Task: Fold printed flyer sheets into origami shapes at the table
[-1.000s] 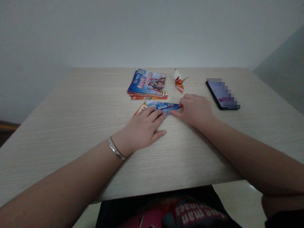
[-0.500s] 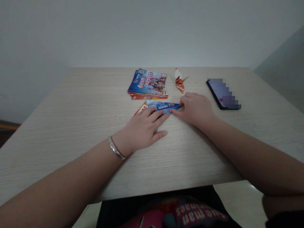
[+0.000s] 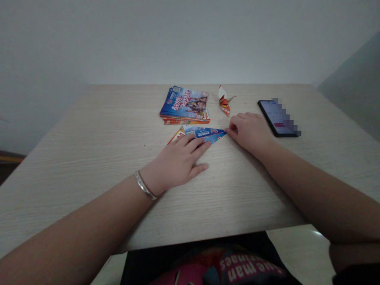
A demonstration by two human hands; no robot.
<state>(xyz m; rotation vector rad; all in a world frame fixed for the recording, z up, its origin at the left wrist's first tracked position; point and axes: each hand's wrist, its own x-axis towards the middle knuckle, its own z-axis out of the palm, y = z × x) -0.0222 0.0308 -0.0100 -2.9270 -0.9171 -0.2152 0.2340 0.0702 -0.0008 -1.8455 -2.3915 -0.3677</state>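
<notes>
A printed blue sheet of folded paper lies on the table, creased into a long shape that narrows to a point at the right. A white and orange corner shows at its left end. My left hand rests flat over its near left part, fingers spread, thumb apart on the table, hiding some of the paper. At the pointed right tip, my right hand is closed, its thumb and forefinger pinched on the paper's end. Behind the paper sits an orange and white folded paper crane.
A stack of printed leaflets, blue on top with orange ones beneath, lies behind the folded paper. To the right of my right hand is a black-edged phone, its screen partly blurred. The wooden table meets a pale wall at the back.
My right thumb has drawn back from the paper's near edge to the pointed tip, uncovering more of the blue paper. My left hand has stayed in place.
</notes>
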